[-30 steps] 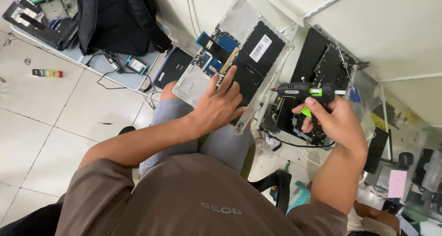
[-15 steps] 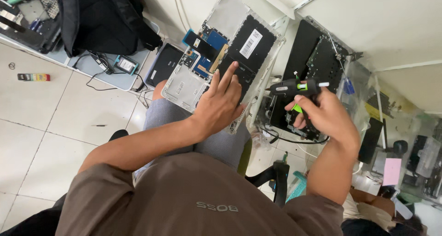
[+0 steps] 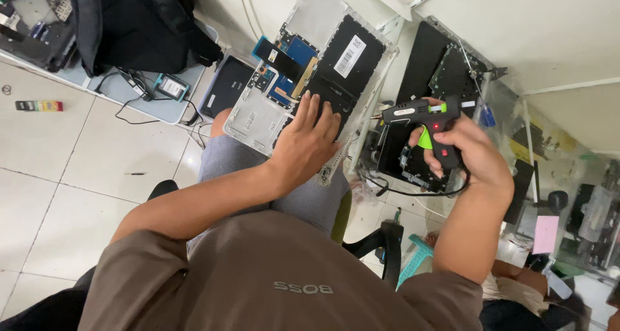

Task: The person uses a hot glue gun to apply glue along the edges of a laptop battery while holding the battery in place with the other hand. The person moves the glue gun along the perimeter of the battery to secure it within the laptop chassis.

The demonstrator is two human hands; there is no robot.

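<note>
Head view, looking down past the brown shirt (image 3: 271, 286) of a seated person; on the lap lies an opened laptop base (image 3: 310, 79), underside up, with its black battery panel and blue circuit boards exposed; the left hand (image 3: 307, 144) rests flat on it, fingers together and spread over the dark panel near the lower edge, pressing rather than gripping anything. Off to the side, the right hand (image 3: 468, 153) is wrapped tight around the handle of a black glue gun (image 3: 426, 121), one finger by the green trigger, a red light showing on the body, the nozzle aimed left toward the laptop's edge but apart from it; its cable (image 3: 413, 190) loops below the wrist. Judging from this, doing the work well means keeping the flat hand firm so the chassis cannot rock on the knees, bringing the nozzle in low and slow, squeezing sparingly, and keeping the fingertips and the cable clear of the hot tip. Beyond the gun a second dismantled laptop (image 3: 445, 79) leans by the wall; farther left, on the tiled floor (image 3: 77, 156), sit a black backpack (image 3: 135, 24) and a small dark tablet (image 3: 226, 85).
</note>
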